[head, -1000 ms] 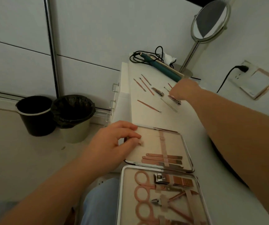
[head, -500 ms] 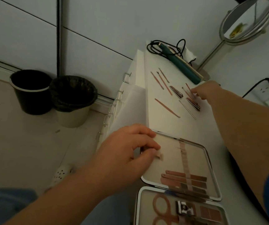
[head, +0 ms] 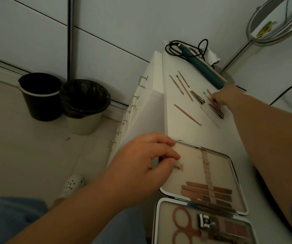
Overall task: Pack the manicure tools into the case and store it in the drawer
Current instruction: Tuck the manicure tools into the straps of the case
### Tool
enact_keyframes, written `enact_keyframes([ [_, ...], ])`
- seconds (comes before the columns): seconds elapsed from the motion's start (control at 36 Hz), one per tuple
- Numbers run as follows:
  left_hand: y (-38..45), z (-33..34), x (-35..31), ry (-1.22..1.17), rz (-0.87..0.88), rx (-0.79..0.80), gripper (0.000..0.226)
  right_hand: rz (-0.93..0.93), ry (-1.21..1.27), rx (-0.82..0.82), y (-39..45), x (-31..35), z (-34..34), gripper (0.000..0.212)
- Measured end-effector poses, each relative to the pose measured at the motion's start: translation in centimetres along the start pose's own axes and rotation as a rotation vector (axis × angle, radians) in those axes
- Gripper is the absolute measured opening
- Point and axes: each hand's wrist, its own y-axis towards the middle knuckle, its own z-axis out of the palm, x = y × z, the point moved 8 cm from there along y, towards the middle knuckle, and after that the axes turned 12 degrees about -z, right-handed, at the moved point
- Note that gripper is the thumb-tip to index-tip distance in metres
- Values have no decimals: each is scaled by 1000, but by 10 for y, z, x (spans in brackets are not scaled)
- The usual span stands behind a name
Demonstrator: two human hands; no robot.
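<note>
At near left edge of the white dresser top (head: 180, 134), the open case (head: 203, 176) lies flat, both halves up, w/ files, scissors, clipper strapped in. Left hand (head: 141, 166) pinches a small tab at its left rim. Loose manicure tools (head: 187, 114) lie spread mid-top, bare surface btwn them and case. Right hand (head: 228, 98) reaches among them near the right edge, fingers curled on a thin tool; grip unclear.

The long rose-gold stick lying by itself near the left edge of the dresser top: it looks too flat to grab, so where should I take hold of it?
Pinch the rose-gold stick at its middle, from straight above, finger and thumb on its two long sides. It lies flat on the dresser top, thin and narrow, with bare surface both sides. Both ends taper, so they give less to hold.
</note>
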Motion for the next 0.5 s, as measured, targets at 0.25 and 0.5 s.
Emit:
enact_keyframes([
  [0.25,-1,1,-6,37,-26,12,14,-76,154,-59,-29,21,-23,30],
  [0.5,-4,-2,-16,54,-92,60,14,-302,540,-41,-140,72,-26,19],
])
